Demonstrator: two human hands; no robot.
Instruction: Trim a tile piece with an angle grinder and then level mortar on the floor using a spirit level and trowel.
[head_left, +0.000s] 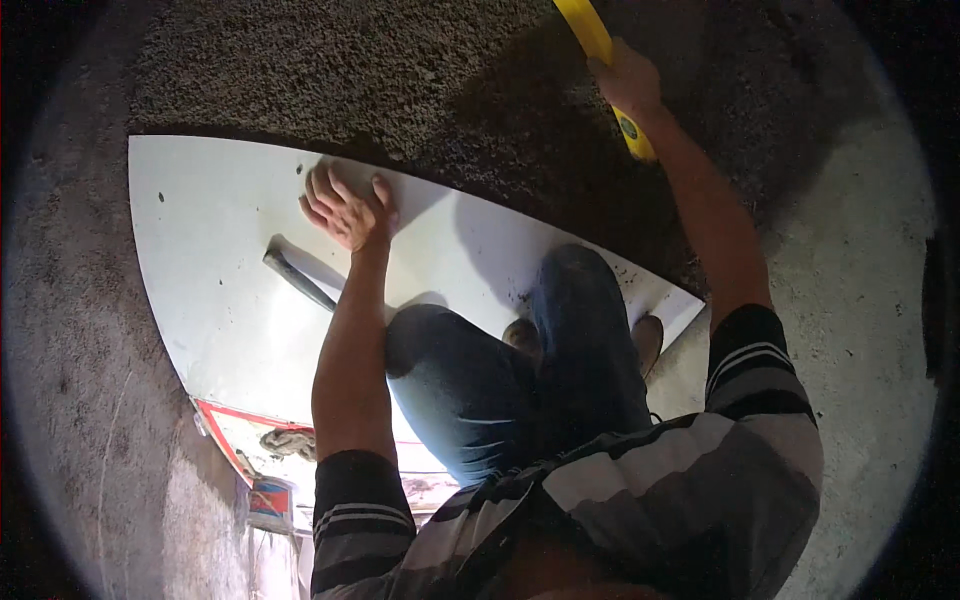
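The left hand (345, 208) lies open, fingers spread, pressed flat on the white tile (210, 260) near its far edge, arm extended straight. The right hand (627, 80) reaches farther out, closed around a yellow spirit level (598, 55) over the dark mortar bed (420, 90). A dark-handled tool (297, 278) lies on the tile just beside the left wrist. Below the left elbow sits a red-and-white printed package (262, 440), partly hidden.

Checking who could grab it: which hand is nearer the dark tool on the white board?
Left. The left hand rests on the board just right of the tool; the right hand is far off, gripping a yellow level.
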